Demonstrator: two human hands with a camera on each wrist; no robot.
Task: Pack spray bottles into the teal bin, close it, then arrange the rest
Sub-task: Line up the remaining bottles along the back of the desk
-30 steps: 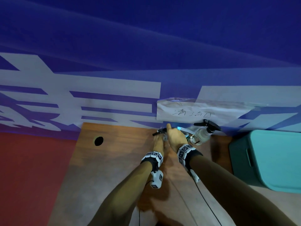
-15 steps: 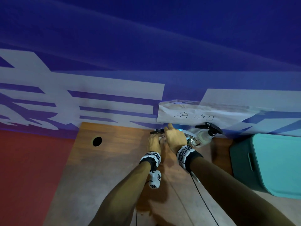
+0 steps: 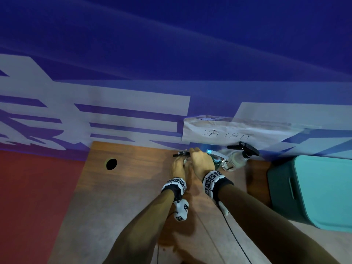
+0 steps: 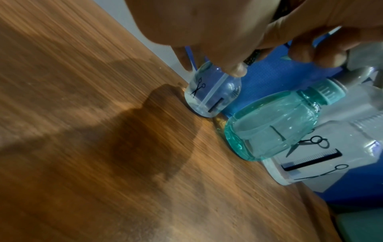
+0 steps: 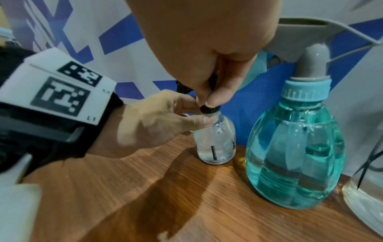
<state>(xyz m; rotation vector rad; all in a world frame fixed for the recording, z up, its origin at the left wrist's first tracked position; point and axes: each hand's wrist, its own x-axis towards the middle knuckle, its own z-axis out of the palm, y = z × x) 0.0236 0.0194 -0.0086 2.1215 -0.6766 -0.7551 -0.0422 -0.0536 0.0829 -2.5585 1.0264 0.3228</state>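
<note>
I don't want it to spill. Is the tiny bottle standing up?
Yes, upright: the tiny bottle's base sits flat on the table, black cap on top.

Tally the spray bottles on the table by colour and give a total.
Clear: 2, the small bottle both hands hold and the large bottle with a black trigger.
Teal: 1, the teal bottle.
Total: 3.

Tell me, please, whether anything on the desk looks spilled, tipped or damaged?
Nothing stands out. The small clear bottle, teal bottle and large clear bottle stand upright on dry wood; the left hand and right hand hold the small bottle's neck and cap.
</note>
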